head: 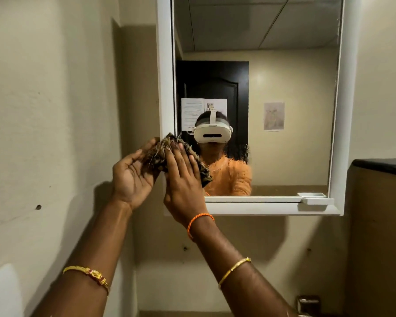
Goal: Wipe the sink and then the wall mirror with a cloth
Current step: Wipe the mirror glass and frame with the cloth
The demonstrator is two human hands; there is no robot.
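The right hand (pixel 183 179) is pressing the cloth (pixel 181 154) flat-fingered against the mirror's (pixel 284 88) lower left corner, the left hand (pixel 133 175) is cupping its bunched end beside the frame, and unwiped glass is lying up and rightward.

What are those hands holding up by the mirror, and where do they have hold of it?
A dark frayed cloth. The right hand presses it flat at its middle; the left hand cups its left edge.
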